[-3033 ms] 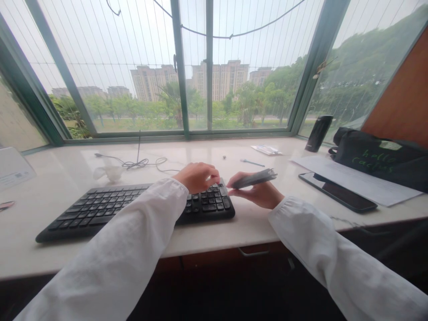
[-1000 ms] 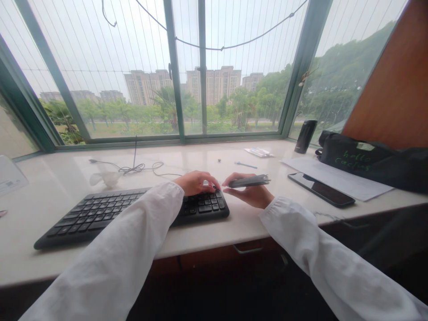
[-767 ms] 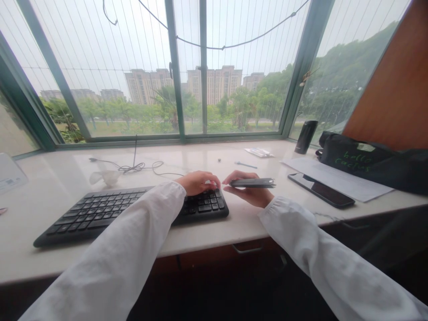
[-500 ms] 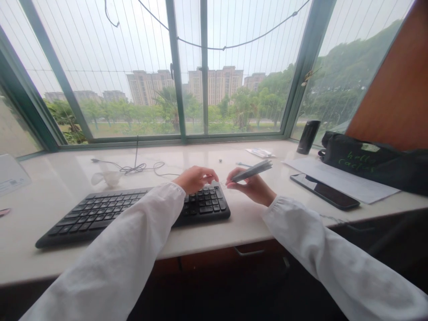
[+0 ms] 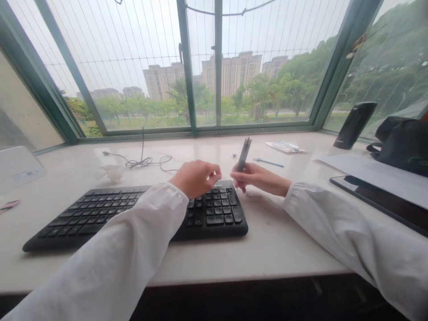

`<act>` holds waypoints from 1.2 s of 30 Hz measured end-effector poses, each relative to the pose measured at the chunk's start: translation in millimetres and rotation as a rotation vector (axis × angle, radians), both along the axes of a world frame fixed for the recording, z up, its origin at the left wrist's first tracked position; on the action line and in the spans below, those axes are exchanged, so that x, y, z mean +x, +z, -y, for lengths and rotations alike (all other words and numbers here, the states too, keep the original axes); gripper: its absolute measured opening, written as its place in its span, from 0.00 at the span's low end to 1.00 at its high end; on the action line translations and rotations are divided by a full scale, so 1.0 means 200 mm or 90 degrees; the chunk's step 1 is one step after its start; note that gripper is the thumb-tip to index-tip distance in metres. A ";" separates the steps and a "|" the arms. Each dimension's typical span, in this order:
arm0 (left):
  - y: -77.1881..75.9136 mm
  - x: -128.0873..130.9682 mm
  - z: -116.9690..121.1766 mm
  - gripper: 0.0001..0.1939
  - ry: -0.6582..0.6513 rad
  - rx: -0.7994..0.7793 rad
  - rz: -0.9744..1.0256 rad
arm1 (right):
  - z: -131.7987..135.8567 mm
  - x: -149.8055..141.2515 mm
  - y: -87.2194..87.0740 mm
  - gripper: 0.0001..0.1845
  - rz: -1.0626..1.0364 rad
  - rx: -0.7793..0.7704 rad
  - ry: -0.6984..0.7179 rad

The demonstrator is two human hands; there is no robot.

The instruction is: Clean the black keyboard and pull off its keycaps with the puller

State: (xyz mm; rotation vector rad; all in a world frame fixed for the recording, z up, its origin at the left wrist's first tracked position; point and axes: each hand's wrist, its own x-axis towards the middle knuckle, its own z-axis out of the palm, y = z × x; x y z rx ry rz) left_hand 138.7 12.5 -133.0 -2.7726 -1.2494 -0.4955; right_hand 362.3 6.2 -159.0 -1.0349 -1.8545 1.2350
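My right hand (image 5: 257,178) grips a slim dark grey bar-shaped object (image 5: 244,154) between thumb and fingers, its end pointing up. What the object is, I cannot tell. My left hand (image 5: 195,179) hangs just above the far right part of a black keyboard (image 5: 214,218), its fingers curled and nothing visible in them. The two hands are close together but apart. White sleeves cover both forearms, and the left one lies over part of the keyboard.
The keyboard sits on a pale marble sill (image 5: 284,240) below a green-framed window (image 5: 217,67). Along the sill lie a tangled cable (image 5: 143,161), a blue pen (image 5: 269,162), a packet (image 5: 284,146), a black flask (image 5: 354,125), a phone (image 5: 381,196) and a black bag (image 5: 404,147).
The grey object has turned from lying nearly flat to pointing upward in my right hand. My view has swung slightly, moving the sill items outward.
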 end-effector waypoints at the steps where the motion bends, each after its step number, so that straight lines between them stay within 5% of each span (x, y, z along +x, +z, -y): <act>1: 0.00 0.00 0.00 0.13 0.004 0.006 -0.014 | 0.00 0.00 -0.01 0.23 0.010 -0.001 -0.007; 15: -0.02 0.04 0.03 0.14 -0.012 -0.002 -0.091 | 0.03 -0.01 -0.02 0.16 -0.046 -0.015 0.003; 24: 0.00 0.04 0.04 0.15 -0.050 -0.109 0.006 | 0.07 0.00 -0.04 0.19 -0.001 0.163 0.037; 36: 0.03 0.06 0.07 0.22 -0.094 -0.340 0.132 | 0.05 0.00 -0.03 0.26 0.052 0.145 0.069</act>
